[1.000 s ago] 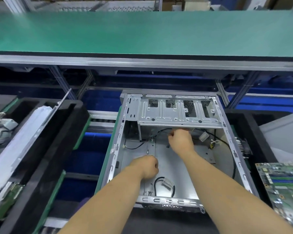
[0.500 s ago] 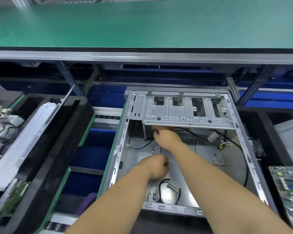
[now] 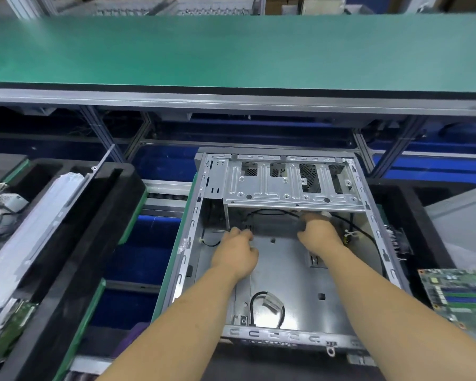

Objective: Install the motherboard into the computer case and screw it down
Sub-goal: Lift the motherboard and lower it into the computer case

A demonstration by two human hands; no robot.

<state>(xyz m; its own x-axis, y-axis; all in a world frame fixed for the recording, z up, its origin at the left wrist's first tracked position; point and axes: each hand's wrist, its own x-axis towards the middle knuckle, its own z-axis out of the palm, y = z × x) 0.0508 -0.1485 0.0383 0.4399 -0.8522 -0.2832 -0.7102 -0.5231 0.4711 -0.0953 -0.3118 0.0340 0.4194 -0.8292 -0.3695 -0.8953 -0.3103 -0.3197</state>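
The open grey computer case [image 3: 374,243] lies on its side in front of me, with its bare metal floor showing. Both my hands reach deep inside, just under the drive cage [image 3: 291,188]. My right hand [image 3: 319,232] grips a black cable [image 3: 272,211] that arcs along the back of the case. My left hand [image 3: 237,254] has its fingers curled at the left end of that cable. The green motherboard [image 3: 462,295] lies outside the case at the right edge of the view, with no hand on it.
A second looped black cable [image 3: 254,301] lies on the case floor near me. A black foam tray [image 3: 74,243] with a wrapped panel stands at the left, and another black tray [image 3: 412,215] at the right. A green conveyor shelf [image 3: 231,50] runs across above.
My left hand has moved from the middle of the case floor forward to the far left corner. My right hand has shifted right along the drive cage, and the cable now arcs between both hands.
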